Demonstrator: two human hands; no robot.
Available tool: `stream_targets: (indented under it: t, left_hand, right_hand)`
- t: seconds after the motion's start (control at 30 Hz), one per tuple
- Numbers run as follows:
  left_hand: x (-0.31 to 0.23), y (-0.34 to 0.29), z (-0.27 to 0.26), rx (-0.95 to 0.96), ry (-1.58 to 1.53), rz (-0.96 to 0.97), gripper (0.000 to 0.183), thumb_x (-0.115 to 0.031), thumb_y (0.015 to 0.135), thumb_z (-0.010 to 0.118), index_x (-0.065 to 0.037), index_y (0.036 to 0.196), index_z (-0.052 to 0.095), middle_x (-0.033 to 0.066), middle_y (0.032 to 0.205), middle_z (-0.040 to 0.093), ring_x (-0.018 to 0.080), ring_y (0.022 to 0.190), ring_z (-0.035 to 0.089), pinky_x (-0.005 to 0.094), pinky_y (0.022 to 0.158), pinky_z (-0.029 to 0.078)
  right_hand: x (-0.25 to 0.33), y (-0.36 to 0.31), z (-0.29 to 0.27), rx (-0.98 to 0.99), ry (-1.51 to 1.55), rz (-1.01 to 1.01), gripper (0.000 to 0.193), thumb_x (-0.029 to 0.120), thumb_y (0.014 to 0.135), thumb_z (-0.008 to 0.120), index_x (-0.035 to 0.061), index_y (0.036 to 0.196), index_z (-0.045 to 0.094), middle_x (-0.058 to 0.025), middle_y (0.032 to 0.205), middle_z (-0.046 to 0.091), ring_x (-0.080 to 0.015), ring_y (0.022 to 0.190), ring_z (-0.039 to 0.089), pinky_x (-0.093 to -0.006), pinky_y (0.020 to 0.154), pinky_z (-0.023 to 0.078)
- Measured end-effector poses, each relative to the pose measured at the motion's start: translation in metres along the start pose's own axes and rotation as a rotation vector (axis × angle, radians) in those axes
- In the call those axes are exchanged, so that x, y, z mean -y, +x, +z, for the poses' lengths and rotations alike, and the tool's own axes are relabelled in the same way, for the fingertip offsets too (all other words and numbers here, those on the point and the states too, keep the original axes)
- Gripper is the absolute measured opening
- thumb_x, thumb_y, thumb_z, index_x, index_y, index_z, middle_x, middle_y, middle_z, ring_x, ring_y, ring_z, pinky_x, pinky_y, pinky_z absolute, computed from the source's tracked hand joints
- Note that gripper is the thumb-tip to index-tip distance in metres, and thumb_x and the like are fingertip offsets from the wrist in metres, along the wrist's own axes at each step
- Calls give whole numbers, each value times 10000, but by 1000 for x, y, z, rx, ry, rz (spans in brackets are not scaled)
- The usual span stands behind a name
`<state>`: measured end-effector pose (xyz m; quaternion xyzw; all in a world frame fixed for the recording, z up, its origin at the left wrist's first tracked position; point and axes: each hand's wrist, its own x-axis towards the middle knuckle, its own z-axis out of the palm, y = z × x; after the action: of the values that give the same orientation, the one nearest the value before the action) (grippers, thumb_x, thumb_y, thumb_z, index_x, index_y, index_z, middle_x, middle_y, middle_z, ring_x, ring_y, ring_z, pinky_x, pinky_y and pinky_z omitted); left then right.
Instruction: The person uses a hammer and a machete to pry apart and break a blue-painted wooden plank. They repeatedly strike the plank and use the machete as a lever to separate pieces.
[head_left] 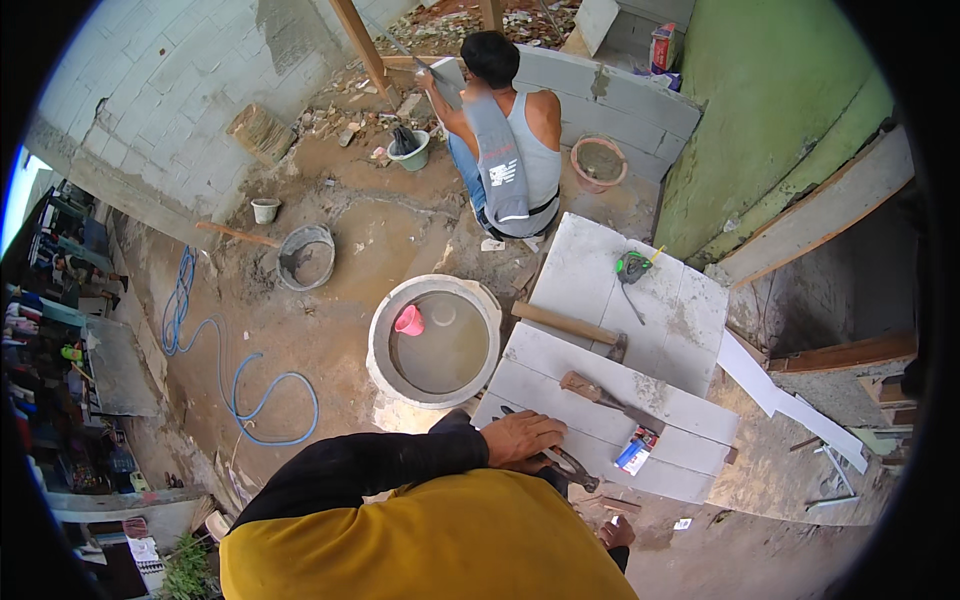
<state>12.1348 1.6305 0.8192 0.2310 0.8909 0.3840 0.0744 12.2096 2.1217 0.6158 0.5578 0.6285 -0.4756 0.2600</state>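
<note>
My left hand (522,439), at the end of a black sleeve, is closed round the handles of metal pincers (573,468) at the near edge of the pale blocks (645,440). The jaws point to the lower right; one dark handle end shows beyond my fingers. My right hand (617,532) shows only in part beside my yellow shirt, its fingers curled near a small white bit that I cannot make out. On the blocks lie a hammer (570,322), a second wooden-handled tool (610,398), a small red, white and blue packet (636,450) and a green tape measure (632,266).
A large round tub (380,345) of murky water with a pink scoop (409,320) stands left of the blocks. Further off a co-worker (520,150) crouches by a low block wall. A mortar bucket (305,257), blue hose (240,400) and rubble lie around.
</note>
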Motion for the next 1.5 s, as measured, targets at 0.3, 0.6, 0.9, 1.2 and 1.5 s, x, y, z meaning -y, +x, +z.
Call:
stream_targets:
  t: [0.3, 0.6, 0.9, 1.2, 1.5]
  left_hand:
    - [60, -131, -104, -216, -245, -434, 379, -263, 836, 726, -47, 1118, 592, 156, 963, 678, 355, 863, 686, 445, 757, 546]
    - [98, -318, -92, -1067, -512, -935, 252, -229, 903, 776, -48, 948, 607, -47, 772, 484, 74, 718, 419, 257, 670, 387]
    - [95, -502, 38, -986, -181, -1376, 343, -295, 898, 748, -31, 839, 536, 97, 713, 567, 217, 648, 557, 383, 637, 465]
    - [160, -845, 233, -399, -524, -1726, 385, -407, 947, 661, -28, 1011, 688, 139, 805, 709, 271, 737, 713, 419, 694, 556]
    - [140, -1090, 265, -717, -1024, -1838, 367, -351, 879, 753, -5, 816, 649, 102, 587, 576, 231, 440, 543, 398, 419, 489]
  right_hand:
    - [69, -133, 57, -557, 343, -1109, 542, 297, 990, 684, -58, 1377, 550, -237, 1347, 590, -369, 1223, 588, -475, 1035, 485]
    - [212, -364, 258, 21, -15, -1571, 490, 250, 987, 712, -18, 1374, 576, -189, 1370, 584, -268, 1158, 621, -422, 974, 525]
    - [66, -426, 357, 667, -18, -1498, 246, 178, 976, 731, -17, 1124, 709, -94, 852, 755, -149, 788, 709, -302, 756, 554]
    - [-112, -436, 519, 681, -82, -1495, 278, 261, 1063, 612, -10, 1036, 672, -94, 879, 714, -129, 780, 654, -286, 741, 527]
    - [-315, -337, 625, 277, -1422, -1135, 680, 542, 901, 707, 67, 1383, 638, -202, 1201, 744, -371, 1117, 704, -428, 987, 531]
